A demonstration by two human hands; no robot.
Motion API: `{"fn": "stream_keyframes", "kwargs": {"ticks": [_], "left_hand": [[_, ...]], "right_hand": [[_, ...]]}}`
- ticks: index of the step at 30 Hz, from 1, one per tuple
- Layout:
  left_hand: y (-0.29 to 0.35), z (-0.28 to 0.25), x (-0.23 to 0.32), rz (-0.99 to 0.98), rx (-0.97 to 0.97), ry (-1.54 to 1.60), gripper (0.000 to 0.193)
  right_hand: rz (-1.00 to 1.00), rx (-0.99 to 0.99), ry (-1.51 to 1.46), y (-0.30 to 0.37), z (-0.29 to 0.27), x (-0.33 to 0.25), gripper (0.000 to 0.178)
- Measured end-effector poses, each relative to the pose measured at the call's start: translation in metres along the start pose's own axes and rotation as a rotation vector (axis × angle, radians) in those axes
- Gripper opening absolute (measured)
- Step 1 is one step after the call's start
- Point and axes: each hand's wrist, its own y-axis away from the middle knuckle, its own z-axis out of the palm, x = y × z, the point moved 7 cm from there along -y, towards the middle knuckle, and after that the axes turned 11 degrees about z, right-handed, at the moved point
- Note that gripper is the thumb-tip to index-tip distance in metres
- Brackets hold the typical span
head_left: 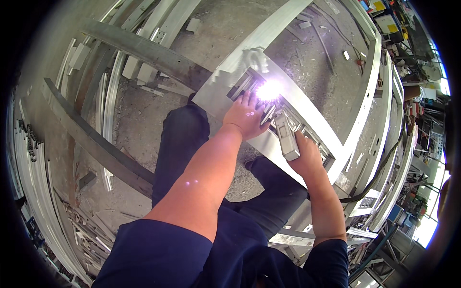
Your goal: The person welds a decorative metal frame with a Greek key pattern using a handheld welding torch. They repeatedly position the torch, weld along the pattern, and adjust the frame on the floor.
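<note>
A silvery metal frame panel (206, 96) lies in front of my knees, with a lattice of thin metal bars (314, 137) set into its opening. My left hand (242, 117) rests on the lattice, palm down and fingers spread. My right hand (307, 156) is wrapped around a boxy grey handheld welding gun (286, 137). Its front end points toward a dazzling white-violet arc (269, 90) just beyond my left fingertips. The glare hides the gun's tip and the bars beneath it.
Dark steel beams (144, 55) run under and left of the panel. Long metal profiles (36, 168) are stacked at far left, and scrap pieces (93, 230) litter the floor. More pale frames (367, 86) stand right, near a black cable (382, 175). Cluttered goods (389, 24) line the far right.
</note>
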Motion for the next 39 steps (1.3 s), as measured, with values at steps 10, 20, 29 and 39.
{"fn": "stream_keyframes", "kwargs": {"ticks": [10,20,29,39], "left_hand": [[-0.002,0.009,-0.001,0.004,-0.069,-0.035,0.065],[0.002,0.011,0.001,0.081,-0.016,-0.041,0.058],[0.001,0.014,-0.002,0.055,0.064,-0.023,0.053],[0.0,0.01,-0.001,0.06,0.077,-0.027,0.054]], "right_hand": [[-0.028,-0.024,0.04,0.017,-0.017,-0.004,0.038],[-0.004,-0.019,-0.007,-0.009,-0.018,-0.027,0.024],[-0.037,0.001,-0.008,-0.022,-0.008,-0.035,0.027],[-0.046,0.018,-0.024,-0.026,-0.006,-0.036,0.026]]}}
